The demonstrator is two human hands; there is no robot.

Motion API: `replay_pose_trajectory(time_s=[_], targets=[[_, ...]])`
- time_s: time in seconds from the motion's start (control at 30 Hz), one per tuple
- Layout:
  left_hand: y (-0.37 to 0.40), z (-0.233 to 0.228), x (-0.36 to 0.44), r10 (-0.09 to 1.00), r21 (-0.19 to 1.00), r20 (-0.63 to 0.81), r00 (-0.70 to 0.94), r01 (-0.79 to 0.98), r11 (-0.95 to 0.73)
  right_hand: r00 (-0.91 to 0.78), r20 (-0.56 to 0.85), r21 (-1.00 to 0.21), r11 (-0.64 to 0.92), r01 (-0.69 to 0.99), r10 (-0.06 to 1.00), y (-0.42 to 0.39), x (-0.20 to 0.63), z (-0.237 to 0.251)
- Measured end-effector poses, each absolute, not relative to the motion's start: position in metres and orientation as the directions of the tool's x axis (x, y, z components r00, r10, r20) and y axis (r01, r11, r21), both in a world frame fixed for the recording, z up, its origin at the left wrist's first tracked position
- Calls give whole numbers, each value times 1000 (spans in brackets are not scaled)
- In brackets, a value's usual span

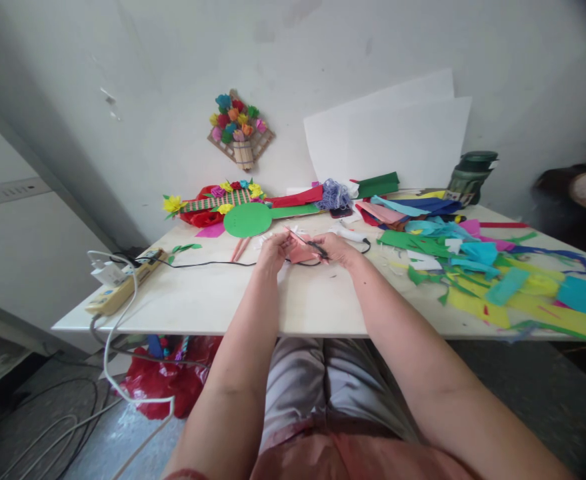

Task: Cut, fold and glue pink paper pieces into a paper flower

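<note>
Fingers pinching pink paper, lying crosswise

One table. Two hands, left and right, at mid-frame. One pink paper between them. One green paper circle. Two white sheets against the wall. One power strip at left. One green jar at right. Paper scraps too many to count.

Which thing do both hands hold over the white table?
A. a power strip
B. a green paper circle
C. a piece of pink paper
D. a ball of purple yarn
C: the left hand and right hand grip a piece of pink paper between them.
</note>
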State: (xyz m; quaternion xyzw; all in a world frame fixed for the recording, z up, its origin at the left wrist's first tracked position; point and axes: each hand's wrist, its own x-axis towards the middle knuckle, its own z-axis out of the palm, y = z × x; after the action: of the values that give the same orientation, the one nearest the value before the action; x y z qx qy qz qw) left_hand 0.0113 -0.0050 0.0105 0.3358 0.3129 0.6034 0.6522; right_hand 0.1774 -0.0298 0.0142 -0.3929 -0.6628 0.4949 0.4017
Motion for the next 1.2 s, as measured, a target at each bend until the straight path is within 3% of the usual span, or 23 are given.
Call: replay_pose_trajectory(time_s=[0.63, 1.2], targets=[[-4, 9, 11, 997, 823, -8, 75, -566, 49, -362, 105, -983, 151, 102, 926, -32, 177, 16], [-3, 8, 10, 993, 834, 2, 120, -547, 64, -379, 141, -970, 204, 132, 914, -33, 177, 17]])
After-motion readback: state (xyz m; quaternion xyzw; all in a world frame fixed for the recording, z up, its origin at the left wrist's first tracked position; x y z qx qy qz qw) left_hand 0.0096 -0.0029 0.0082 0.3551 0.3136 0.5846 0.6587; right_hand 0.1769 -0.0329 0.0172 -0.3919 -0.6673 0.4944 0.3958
